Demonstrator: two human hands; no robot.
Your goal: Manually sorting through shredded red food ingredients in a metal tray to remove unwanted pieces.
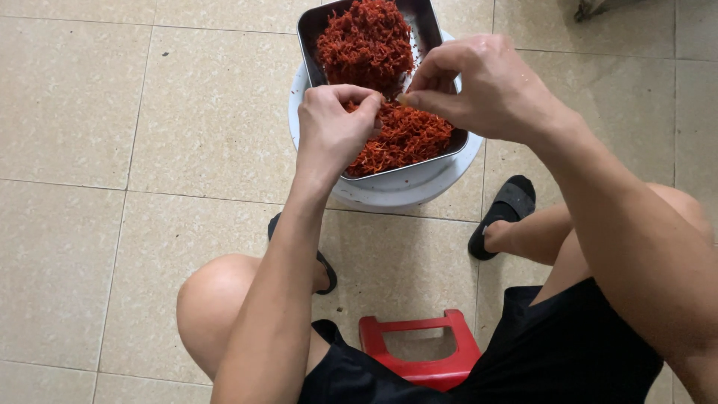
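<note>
Fingertips of both hands pinch shut on one small pale piece between them, left hand (pixel 333 127) and right hand (pixel 479 86) equally near. It sits just above the red shreds (pixel 404 138) heaped in a metal tray (pixel 430 22) on a white stool (pixel 407 187), straight ahead.

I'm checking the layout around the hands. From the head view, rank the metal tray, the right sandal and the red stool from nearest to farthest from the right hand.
From the right hand:
1. Metal tray, directly beneath the hand.
2. Right sandal, lower on the floor, slightly right.
3. Red stool, farthest, at the bottom under the person.
</note>
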